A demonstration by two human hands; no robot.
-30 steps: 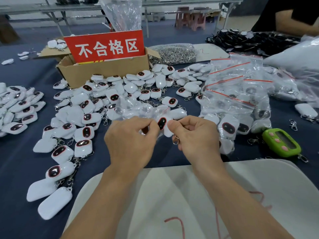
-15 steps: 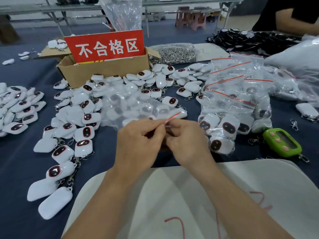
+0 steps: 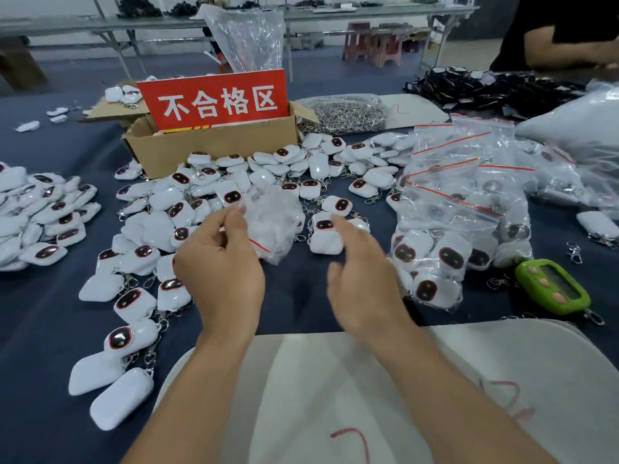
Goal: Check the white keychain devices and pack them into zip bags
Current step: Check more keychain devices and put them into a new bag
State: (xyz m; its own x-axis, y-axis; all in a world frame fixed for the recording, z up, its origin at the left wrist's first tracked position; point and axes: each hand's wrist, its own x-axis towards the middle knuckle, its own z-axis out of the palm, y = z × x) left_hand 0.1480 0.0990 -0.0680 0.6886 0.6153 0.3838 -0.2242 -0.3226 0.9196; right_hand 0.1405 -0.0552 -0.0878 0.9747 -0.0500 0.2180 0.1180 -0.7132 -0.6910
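Half second ago both hands pinched seal of bag point(image 3: 278, 222); now right hand point(image 3: 361, 279) has let go, fingers loose, empty, beside loose devices point(image 3: 326, 232). Left hand point(image 3: 221, 276) alone pinches bag above pile, contents blurred. Sealing likely finished; next device due

Loose devices point(image 3: 231, 195): white, rounded, dark oval face ringed red, metal clasp; heaped on the blue cloth point(image 3: 40, 313), centre and left.
Held zip bag point(image 3: 278, 226): clear, red seal strip, crumpled and blurred — pinched by the left hand point(image 3: 221, 272).
Packed zip bags point(image 3: 462, 209): clear, red-striped, devices inside — piled at right.
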